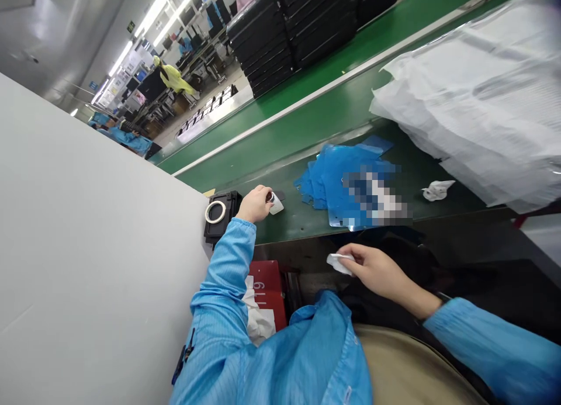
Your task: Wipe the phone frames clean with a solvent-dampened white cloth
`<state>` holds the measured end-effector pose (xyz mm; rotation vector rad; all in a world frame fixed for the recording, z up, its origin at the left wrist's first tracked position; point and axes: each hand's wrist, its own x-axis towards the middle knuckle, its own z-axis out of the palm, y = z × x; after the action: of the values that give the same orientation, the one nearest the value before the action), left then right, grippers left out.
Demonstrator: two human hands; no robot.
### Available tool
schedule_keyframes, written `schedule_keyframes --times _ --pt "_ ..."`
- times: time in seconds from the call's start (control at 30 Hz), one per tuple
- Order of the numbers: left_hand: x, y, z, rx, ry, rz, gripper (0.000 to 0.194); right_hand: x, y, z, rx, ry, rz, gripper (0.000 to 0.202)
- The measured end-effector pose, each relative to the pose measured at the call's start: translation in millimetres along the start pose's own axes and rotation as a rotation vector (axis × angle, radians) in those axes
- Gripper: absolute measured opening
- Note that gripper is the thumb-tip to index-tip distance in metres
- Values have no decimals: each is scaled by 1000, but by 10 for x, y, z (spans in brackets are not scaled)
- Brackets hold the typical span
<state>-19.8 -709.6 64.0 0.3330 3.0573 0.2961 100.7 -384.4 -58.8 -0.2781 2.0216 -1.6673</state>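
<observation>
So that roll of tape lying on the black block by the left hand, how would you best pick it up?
The tape roll lies flat on the black block, hole upward. Probably best to come from above and pinch its ring wall, one finger in the hole and the thumb outside. The left hand, just beside it, holds a small white bottle.

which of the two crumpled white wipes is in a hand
The wipe pinched in the right hand, below the table edge. The other wipe lies untouched on the green table, beside the clear bag pile.
</observation>
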Motion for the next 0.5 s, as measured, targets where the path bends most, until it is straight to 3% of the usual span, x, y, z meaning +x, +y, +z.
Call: schedule_keyframes --times 0.13,0.27,0.4,0.5 --pt "-16 23 -191 18 14 -2 36 460 -271 91 169 3 18 26" --pt "-117 101 -540 22 95 20 35 857 -486 228 325 29 80 24" --pt "-283 319 -877 -4 177 95 34 1114 -732 372 517 14 139 11" --pt "-367 532 -950 -70 175 157 34 1208 -896 428 598 29 152 6"
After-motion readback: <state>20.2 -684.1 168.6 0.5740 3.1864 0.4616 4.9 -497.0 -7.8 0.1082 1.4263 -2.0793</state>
